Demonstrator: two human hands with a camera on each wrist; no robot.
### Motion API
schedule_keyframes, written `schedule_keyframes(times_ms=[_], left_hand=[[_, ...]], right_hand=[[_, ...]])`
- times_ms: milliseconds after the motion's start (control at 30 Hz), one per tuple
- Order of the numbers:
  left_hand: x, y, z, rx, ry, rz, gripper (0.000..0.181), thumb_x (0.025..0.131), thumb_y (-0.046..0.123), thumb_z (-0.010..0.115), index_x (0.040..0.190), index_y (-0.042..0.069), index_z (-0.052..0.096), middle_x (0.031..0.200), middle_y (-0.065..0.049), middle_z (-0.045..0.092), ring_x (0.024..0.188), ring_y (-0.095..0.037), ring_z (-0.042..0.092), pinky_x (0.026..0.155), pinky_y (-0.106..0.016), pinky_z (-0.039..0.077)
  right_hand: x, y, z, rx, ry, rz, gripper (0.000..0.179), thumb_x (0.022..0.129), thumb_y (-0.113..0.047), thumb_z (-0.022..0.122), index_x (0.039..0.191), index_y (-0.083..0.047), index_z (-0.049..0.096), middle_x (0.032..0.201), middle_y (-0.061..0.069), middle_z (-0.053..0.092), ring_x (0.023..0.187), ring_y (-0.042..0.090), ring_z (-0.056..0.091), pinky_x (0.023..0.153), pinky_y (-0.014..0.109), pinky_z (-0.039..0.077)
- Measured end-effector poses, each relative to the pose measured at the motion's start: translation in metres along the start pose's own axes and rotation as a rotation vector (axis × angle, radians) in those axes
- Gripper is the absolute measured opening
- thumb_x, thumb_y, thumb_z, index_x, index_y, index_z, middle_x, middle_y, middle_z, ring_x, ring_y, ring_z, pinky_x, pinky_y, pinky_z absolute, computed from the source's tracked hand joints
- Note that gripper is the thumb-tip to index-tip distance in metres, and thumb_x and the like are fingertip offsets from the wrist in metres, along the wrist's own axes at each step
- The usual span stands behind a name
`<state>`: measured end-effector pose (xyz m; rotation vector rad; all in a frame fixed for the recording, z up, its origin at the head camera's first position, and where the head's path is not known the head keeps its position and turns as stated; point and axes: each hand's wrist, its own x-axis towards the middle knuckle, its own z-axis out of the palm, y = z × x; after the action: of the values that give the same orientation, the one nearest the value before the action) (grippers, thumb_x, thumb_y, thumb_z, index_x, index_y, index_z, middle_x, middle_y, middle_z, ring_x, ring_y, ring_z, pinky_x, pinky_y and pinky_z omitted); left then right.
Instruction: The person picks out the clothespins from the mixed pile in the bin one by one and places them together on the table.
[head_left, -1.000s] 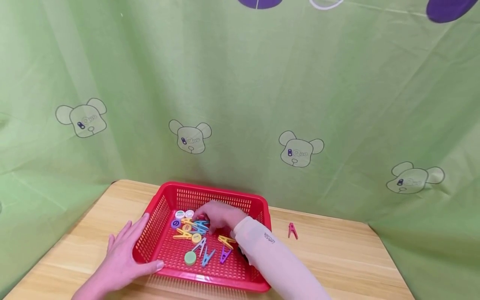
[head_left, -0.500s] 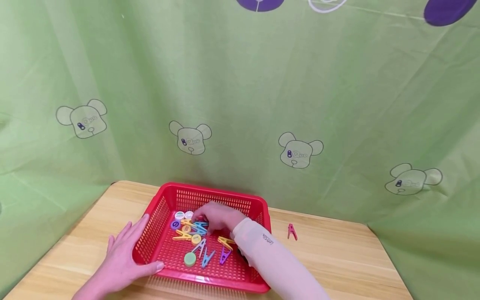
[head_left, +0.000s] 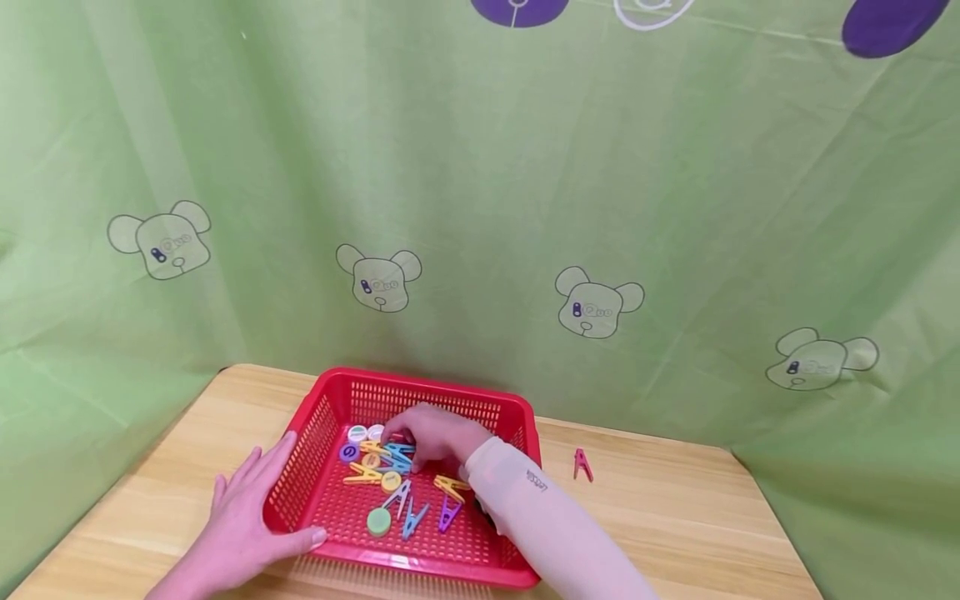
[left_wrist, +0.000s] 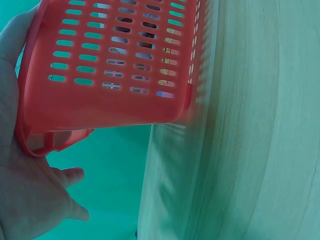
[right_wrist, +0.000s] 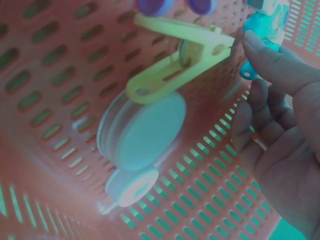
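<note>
A red perforated basket (head_left: pixel 330 553) holds several clothespins and bottle caps. My left hand (head_left: pixel 243 521) rests against its left side, fingers straight along the rim and thumb stretched over the front edge; the left wrist view shows the same hand (left_wrist: pixel 25 185) at the rim. Inside the basket, my right hand (head_left: pixel 438 433) curls its fingers over the blue clothespins (head_left: pixel 399 463). In the right wrist view, its thumb lies on a blue clothespin (right_wrist: pixel 247 71), while the index fingertip is mostly hidden. A yellow clothespin (right_wrist: pixel 175 65) and pale caps (right_wrist: pixel 150 135) lie nearer that wrist.
One red clothespin (head_left: pixel 582 464) lies on the wooden table (head_left: pixel 675 500), right of the basket. In the basket's front part are a green cap (head_left: pixel 378 522), a purple clothespin (head_left: pixel 449 513) and a light-blue clothespin (head_left: pixel 414 521). A green curtain (head_left: pixel 480 167) hangs behind the table.
Both hands and the basket's contents keep the same places. Only the whole head view shifts slightly.
</note>
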<state>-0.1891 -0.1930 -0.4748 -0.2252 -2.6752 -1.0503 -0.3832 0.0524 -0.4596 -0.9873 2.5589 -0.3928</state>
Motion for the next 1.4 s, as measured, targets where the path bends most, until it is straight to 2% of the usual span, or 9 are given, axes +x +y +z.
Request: schedule_keyframes(times_ms=[333,533,700,867,1000,1200,1400], left_hand=[[-0.004,-0.001,0.007,-0.003,0.011,0.006,0.126,0.068,0.060,0.086,0.162,0.015,0.015,0.158,-0.023,0.029,0.140,-0.057,0.015,0.100,-0.082,-0.005],[-0.005,0.001,0.007,-0.003,0.014,0.004,0.126,0.067,0.060,0.086,0.162,0.015,0.015,0.158,-0.022,0.029,0.140,-0.057,0.015,0.100,-0.081,-0.006],[-0.004,0.001,0.006,0.000,0.008,0.000,0.127,0.067,0.060,0.085,0.162,0.014,0.014,0.158,-0.023,0.028,0.140,-0.056,0.015,0.101,-0.080,-0.007],[-0.005,0.000,0.006,-0.003,0.011,0.002,0.126,0.068,0.059,0.086,0.162,0.014,0.015,0.158,-0.023,0.029,0.140,-0.056,0.015,0.101,-0.079,-0.008],[-0.006,-0.001,0.006,0.000,0.017,0.008,0.125,0.068,0.059,0.086,0.162,0.015,0.015,0.159,-0.021,0.029,0.140,-0.057,0.015,0.102,-0.079,-0.009],[-0.005,0.000,0.005,-0.001,0.010,0.001,0.127,0.068,0.059,0.086,0.162,0.016,0.013,0.158,-0.023,0.028,0.140,-0.057,0.015,0.101,-0.078,-0.010],[-0.004,-0.001,0.003,-0.006,0.010,-0.001,0.128,0.067,0.059,0.086,0.162,0.016,0.012,0.156,-0.027,0.029,0.139,-0.057,0.016,0.102,-0.077,-0.012]], right_hand=[[-0.006,0.006,0.000,0.008,0.008,-0.008,0.052,0.075,-0.014,0.089,0.115,-0.042,0.071,0.114,-0.013,0.060,0.104,0.007,0.052,0.092,0.035,0.050],[-0.009,0.005,-0.008,-0.015,0.032,-0.068,0.054,0.075,-0.012,0.090,0.120,-0.034,0.071,0.115,-0.012,0.063,0.103,0.007,0.054,0.091,0.031,0.049],[-0.013,0.003,-0.014,-0.010,0.040,-0.072,0.053,0.075,-0.013,0.090,0.121,-0.032,0.071,0.113,-0.014,0.062,0.103,0.006,0.054,0.091,0.029,0.048],[-0.015,0.003,-0.018,0.041,0.064,-0.066,0.052,0.074,-0.012,0.090,0.120,-0.030,0.072,0.111,-0.014,0.062,0.100,0.007,0.054,0.086,0.027,0.050],[-0.017,0.002,-0.021,0.033,0.082,-0.073,0.051,0.074,-0.014,0.090,0.119,-0.032,0.072,0.109,-0.015,0.061,0.096,0.006,0.054,0.084,0.025,0.050],[-0.022,0.001,-0.032,0.045,0.097,-0.065,0.054,0.075,-0.015,0.090,0.123,-0.029,0.070,0.103,-0.010,0.060,0.092,0.010,0.054,0.079,0.025,0.051],[-0.029,0.000,-0.046,-0.013,0.143,-0.076,0.056,0.075,-0.017,0.090,0.126,-0.029,0.068,0.106,-0.011,0.059,0.098,0.010,0.053,0.086,0.026,0.049]])
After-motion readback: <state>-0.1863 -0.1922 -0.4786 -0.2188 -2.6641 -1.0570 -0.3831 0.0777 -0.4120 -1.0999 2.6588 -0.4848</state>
